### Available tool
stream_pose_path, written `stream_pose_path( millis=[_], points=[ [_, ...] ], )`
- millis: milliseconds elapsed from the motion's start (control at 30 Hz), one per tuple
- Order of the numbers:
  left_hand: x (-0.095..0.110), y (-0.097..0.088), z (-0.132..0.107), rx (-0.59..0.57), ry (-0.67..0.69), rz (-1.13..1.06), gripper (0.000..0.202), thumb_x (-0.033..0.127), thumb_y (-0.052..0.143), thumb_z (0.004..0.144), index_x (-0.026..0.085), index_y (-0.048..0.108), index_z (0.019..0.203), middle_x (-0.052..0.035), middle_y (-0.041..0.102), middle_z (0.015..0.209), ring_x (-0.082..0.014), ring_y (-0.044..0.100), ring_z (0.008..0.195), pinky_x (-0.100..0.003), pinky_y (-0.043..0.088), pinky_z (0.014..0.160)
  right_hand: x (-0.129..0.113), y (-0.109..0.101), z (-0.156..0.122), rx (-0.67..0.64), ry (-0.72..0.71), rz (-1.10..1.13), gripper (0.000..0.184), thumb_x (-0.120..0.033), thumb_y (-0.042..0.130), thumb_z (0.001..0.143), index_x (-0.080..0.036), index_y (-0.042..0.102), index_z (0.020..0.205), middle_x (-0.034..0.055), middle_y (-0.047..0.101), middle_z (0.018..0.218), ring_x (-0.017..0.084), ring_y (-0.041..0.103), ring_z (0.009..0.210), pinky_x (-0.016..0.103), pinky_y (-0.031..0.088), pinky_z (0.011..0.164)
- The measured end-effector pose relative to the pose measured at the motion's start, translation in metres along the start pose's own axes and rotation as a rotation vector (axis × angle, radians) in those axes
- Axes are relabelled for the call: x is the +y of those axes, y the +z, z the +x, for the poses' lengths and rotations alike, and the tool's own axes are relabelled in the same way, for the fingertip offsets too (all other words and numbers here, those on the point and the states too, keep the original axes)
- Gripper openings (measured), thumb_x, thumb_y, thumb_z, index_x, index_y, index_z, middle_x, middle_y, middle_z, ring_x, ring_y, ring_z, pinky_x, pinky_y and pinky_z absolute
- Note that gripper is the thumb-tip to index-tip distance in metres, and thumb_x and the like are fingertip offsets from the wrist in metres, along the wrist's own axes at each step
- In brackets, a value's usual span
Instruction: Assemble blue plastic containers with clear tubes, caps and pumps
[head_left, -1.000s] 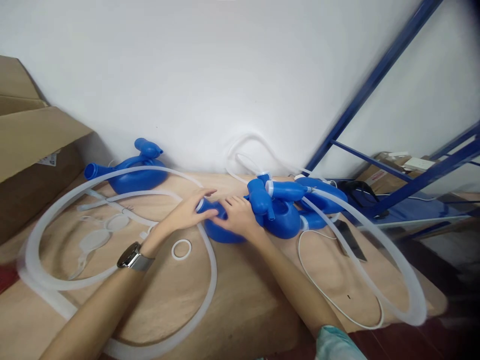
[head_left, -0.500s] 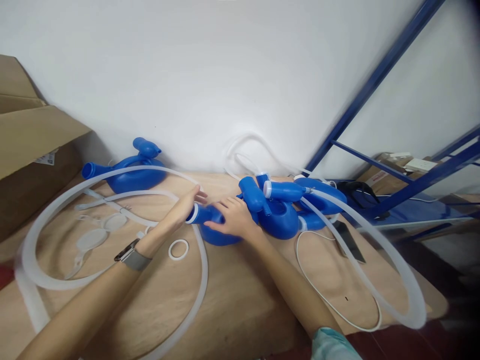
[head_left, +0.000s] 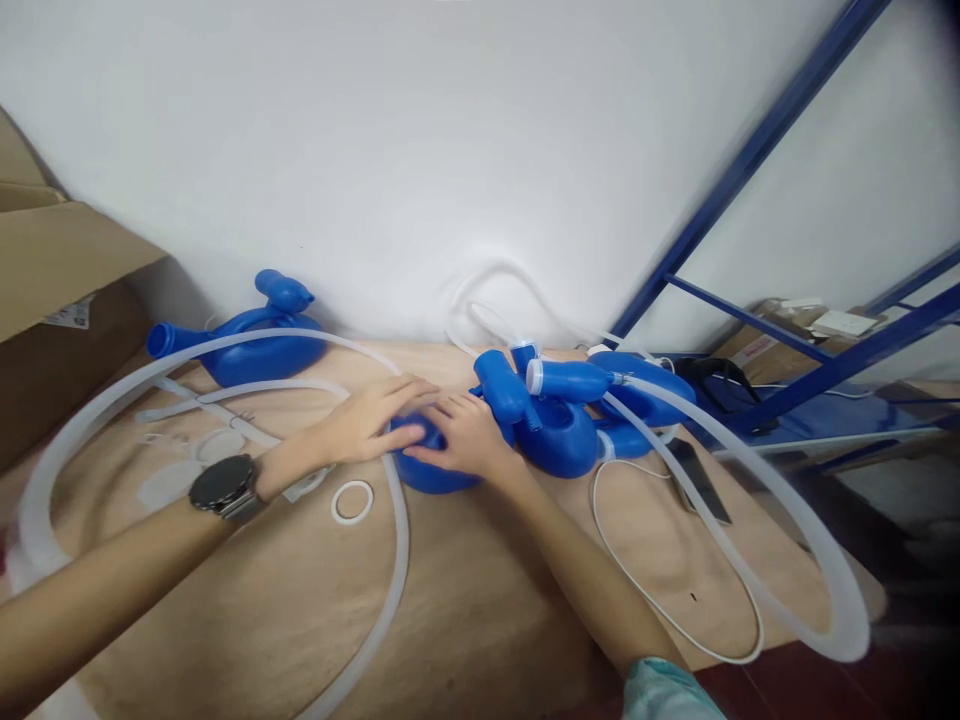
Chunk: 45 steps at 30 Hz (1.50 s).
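Observation:
A blue plastic urinal bottle (head_left: 439, 482) lies on the table in front of me. My right hand (head_left: 472, 437) grips its body near the handle opening. Over the neck, my left hand (head_left: 367, 420) has closed from the left with its thumb pointing right, so the bottle's mouth is hidden. The left wrist wears a watch. A loose white ring (head_left: 352, 520) lies below the left hand. Right of the bottle are a short blue spout piece (head_left: 501, 385) and a second blue bottle (head_left: 562, 445). A white-ended spout piece (head_left: 574, 381) rests over it, joined to a clear hose (head_left: 814, 550).
Another blue bottle (head_left: 262, 358) sits at the back left beside a cardboard box (head_left: 82, 240). A coiled clear hose (head_left: 401, 540) and translucent lids (head_left: 169, 485) occupy the left side. At right lie a phone (head_left: 699, 478), a white cable (head_left: 757, 620) and a blue metal frame (head_left: 735, 165).
My left hand has moved from beside the bottle's white-ringed mouth onto its neck, its back now turned up. The right hand stays on the bottle. The view has shifted slightly.

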<state>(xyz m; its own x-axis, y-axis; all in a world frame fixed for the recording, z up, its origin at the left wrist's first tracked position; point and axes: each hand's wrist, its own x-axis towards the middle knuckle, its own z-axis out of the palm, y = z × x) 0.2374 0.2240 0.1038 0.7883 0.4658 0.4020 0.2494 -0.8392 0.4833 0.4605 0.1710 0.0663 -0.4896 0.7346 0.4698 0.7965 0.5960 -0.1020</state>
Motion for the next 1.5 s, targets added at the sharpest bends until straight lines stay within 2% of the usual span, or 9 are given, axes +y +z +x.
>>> stream_pose_path(
  millis=[167,400,567,800,933,1033,1133,1333,1500],
  points=[
    [-0.001,-0.006,-0.007,-0.220,0.317,0.047,0.070,0.059,0.062,0.094,0.026,0.055,0.155,-0.0187,0.054,0.158,-0.0407,0.053,0.144,-0.057,0.042,0.121,0.001,0.006,-0.003,0.015,-0.021,0.044,0.058,-0.065,0.070,0.092,-0.018,0.072,0.126,0.0129,0.076,0.128,0.030,0.069,0.119,0.043,0.048,0.105],
    [0.017,-0.019,0.016,-0.651,0.339,-0.191,0.049,0.043,0.076,0.073,0.044,0.079,0.122,-0.0040,0.071,0.142,-0.0409,0.063,0.136,-0.063,0.040,0.125,0.008,0.006,-0.001,-0.089,-0.157,0.003,0.051,-0.054,0.072,0.088,-0.016,0.073,0.121,0.0115,0.076,0.105,0.028,0.067,0.098,0.041,0.046,0.088],
    [0.018,-0.016,0.023,-0.572,0.444,-0.311,0.053,0.042,0.072,0.071,0.051,0.078,0.122,0.0019,0.074,0.136,-0.0374,0.067,0.131,-0.053,0.056,0.113,0.006,-0.001,0.000,-0.147,-0.180,-0.003,0.045,-0.045,0.064,0.096,-0.018,0.068,0.130,0.0095,0.073,0.105,0.026,0.063,0.095,0.040,0.043,0.083],
    [0.018,-0.010,0.016,-0.631,0.298,-0.283,0.050,0.041,0.073,0.071,0.036,0.080,0.121,-0.0066,0.070,0.143,-0.0420,0.058,0.142,-0.058,0.044,0.124,0.006,0.006,-0.002,-0.183,-0.169,-0.035,0.045,-0.053,0.070,0.089,-0.022,0.073,0.121,0.0094,0.073,0.103,0.027,0.062,0.094,0.042,0.044,0.086],
    [0.022,-0.007,0.005,-0.368,0.250,-0.155,0.056,0.047,0.075,0.075,0.034,0.075,0.130,-0.0102,0.065,0.149,-0.0444,0.051,0.147,-0.064,0.040,0.124,0.004,0.008,-0.002,-0.153,-0.130,-0.013,0.038,-0.056,0.071,0.091,-0.023,0.076,0.110,0.0103,0.076,0.109,0.029,0.065,0.104,0.042,0.046,0.090],
    [0.027,0.006,-0.006,-0.030,-0.039,-0.096,0.057,0.053,0.067,0.087,0.030,0.069,0.138,-0.0122,0.059,0.155,-0.0422,0.051,0.146,-0.062,0.041,0.123,0.000,0.006,-0.002,-0.079,-0.127,0.003,0.044,-0.061,0.064,0.098,-0.025,0.075,0.120,0.0115,0.075,0.121,0.030,0.065,0.114,0.042,0.047,0.094],
    [0.033,0.019,-0.011,0.219,-0.372,-0.126,0.048,0.054,0.047,0.101,0.023,0.071,0.128,-0.0122,0.070,0.138,-0.0343,0.064,0.129,-0.052,0.049,0.114,-0.001,0.004,-0.001,-0.053,-0.125,0.014,0.054,-0.069,0.063,0.097,-0.024,0.076,0.124,0.0127,0.075,0.116,0.029,0.068,0.109,0.041,0.049,0.094],
    [0.019,0.017,-0.001,0.209,-0.438,-0.163,0.047,0.057,0.045,0.098,0.020,0.074,0.098,-0.0077,0.077,0.103,-0.0295,0.070,0.100,-0.042,0.054,0.096,-0.002,0.006,0.008,-0.057,-0.002,0.002,0.058,-0.073,0.066,0.093,-0.024,0.077,0.124,0.0109,0.076,0.123,0.028,0.069,0.115,0.040,0.047,0.103],
    [-0.009,-0.003,0.007,0.225,-0.347,0.044,0.046,0.052,0.045,0.097,0.017,0.075,0.102,-0.0108,0.077,0.104,-0.0286,0.070,0.096,-0.040,0.054,0.091,-0.016,0.004,0.022,-0.083,0.172,-0.069,0.062,-0.071,0.058,0.099,-0.018,0.075,0.127,0.0158,0.075,0.117,0.032,0.066,0.118,0.045,0.046,0.107]
  ],
)
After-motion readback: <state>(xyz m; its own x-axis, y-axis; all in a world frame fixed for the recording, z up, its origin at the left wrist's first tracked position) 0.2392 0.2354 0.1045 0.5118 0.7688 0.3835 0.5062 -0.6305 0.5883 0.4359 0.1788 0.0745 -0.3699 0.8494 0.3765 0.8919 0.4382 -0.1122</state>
